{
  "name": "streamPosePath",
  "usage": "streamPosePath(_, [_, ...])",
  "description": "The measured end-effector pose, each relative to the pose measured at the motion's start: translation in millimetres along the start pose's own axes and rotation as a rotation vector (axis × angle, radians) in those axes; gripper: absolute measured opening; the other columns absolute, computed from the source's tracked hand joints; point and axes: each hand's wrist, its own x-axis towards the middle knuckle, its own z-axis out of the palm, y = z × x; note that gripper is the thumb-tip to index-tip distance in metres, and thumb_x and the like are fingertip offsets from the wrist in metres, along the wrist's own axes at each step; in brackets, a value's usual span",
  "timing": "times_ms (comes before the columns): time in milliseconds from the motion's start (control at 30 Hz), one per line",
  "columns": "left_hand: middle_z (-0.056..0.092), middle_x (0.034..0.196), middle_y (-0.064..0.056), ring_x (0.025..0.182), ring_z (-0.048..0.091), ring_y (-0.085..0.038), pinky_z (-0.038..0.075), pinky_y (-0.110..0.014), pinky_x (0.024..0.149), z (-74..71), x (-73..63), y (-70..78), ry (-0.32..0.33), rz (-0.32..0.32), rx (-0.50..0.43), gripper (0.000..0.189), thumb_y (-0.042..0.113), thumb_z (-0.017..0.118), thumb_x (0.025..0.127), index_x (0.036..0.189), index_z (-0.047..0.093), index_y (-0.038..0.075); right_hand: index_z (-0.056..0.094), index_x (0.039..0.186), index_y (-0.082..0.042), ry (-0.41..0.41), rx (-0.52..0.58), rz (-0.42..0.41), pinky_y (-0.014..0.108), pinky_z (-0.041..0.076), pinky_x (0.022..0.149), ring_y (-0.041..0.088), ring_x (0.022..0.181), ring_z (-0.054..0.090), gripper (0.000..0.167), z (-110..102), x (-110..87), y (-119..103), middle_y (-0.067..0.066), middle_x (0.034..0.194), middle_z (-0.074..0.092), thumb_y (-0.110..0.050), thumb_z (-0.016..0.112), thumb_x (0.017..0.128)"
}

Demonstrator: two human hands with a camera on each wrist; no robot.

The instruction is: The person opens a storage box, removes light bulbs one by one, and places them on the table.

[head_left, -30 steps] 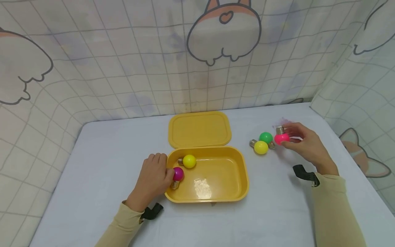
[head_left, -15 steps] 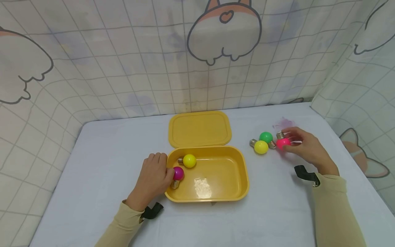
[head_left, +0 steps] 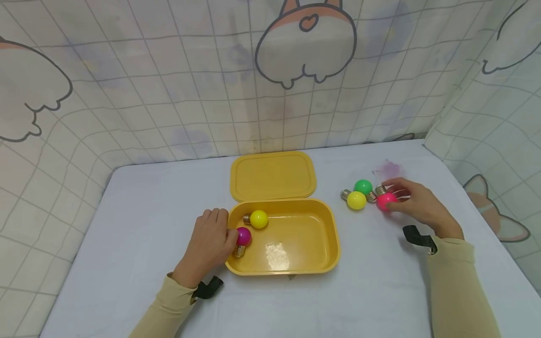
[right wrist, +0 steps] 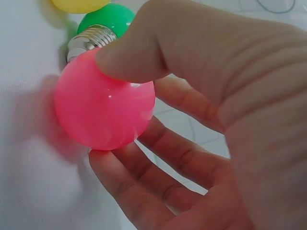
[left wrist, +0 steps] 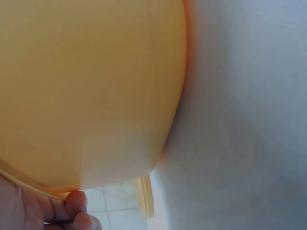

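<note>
Head view: I have the right hand (head_left: 419, 206) pinching the pink bulb (head_left: 385, 202) just beside the green bulb (head_left: 362, 187); left hand (head_left: 207, 249) grips the yellow box (head_left: 306, 241) rim. Probably bulb-handling step; next move likely needs a steady pinch.

The person's left forearm (head_left: 184, 273), in a beige fabric sleeve (head_left: 162, 305), slanted from the near edge toward the far right and ended in a bare left grip (head_left: 213, 246), its knuckles (head_left: 212, 214) uppermost and its fingertips (left wrist: 76, 203) bent close together. The right forearm (head_left: 449, 230), in a matching beige sleeve (head_left: 458, 281), leaned slightly left toward the far side; its bare right grip (head_left: 417, 202) pinched, thumb (right wrist: 127, 60) opposing the spread, gently curved fingers (right wrist: 124, 187).
</note>
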Motion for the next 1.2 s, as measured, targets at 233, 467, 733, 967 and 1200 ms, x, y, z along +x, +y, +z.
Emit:
streamPosePath(233, [0.040,0.076,-0.005,0.077,0.037,-0.022,0.029,-0.034,0.073,0.7,0.3,0.4,0.003,0.000,-0.007,0.016,0.019,0.057,0.088,0.091,0.049,0.005,0.046,0.150,-0.009,-0.003,0.003,0.011,0.039,0.054,0.093,0.043,0.128,0.051,0.069,0.5,0.9,-1.0,0.024,0.142,0.054,-0.036,0.075,0.093])
streamPosePath(467, [0.039,0.075,-0.005,0.076,0.036,-0.022,0.028,-0.033,0.072,2.3,0.3,0.3,0.007,0.001,-0.004,0.015,0.017,0.057,0.087,0.090,0.048,0.005,0.046,0.150,-0.010,0.012,-0.001,-0.014,0.054,0.052,0.102,0.043,0.128,0.054,0.068,1.2,0.8,-0.8,0.023,0.140,0.057,-0.037,0.075,0.093])
streamPosePath(733, [0.039,0.075,-0.005,0.077,0.037,-0.022,0.028,-0.034,0.073,1.9,0.1,0.4,-0.015,-0.011,-0.011,0.016,0.018,0.056,0.087,0.091,0.048,0.005,0.045,0.150,-0.009,0.026,0.001,-0.014,0.056,0.051,0.103,0.044,0.131,0.052,0.069,0.5,1.0,0.1,0.025,0.143,0.055,-0.036,0.074,0.094])
streamPosePath(967, [0.039,0.074,-0.005,0.075,0.035,-0.021,0.027,-0.033,0.072,2.3,-0.6,-0.5,0.006,0.004,-0.020,0.015,0.019,0.055,0.087,0.090,0.048,0.006,0.046,0.150,-0.009,0.033,0.001,-0.013,0.050,0.053,0.100,0.044,0.132,0.052,0.069,0.3,1.1,-0.2,0.024,0.144,0.054,-0.038,0.074,0.093])
streamPosePath(1200, [0.039,0.075,-0.005,0.076,0.036,-0.021,0.027,-0.033,0.072,1.1,-0.5,-0.8,-0.001,0.000,-0.023,0.016,0.019,0.055,0.087,0.090,0.048,0.006,0.047,0.149,-0.010,0.060,-0.007,-0.004,0.048,0.055,0.098,0.043,0.131,0.052,0.070,-0.5,0.2,-0.9,0.022,0.144,0.055,-0.043,0.073,0.093])
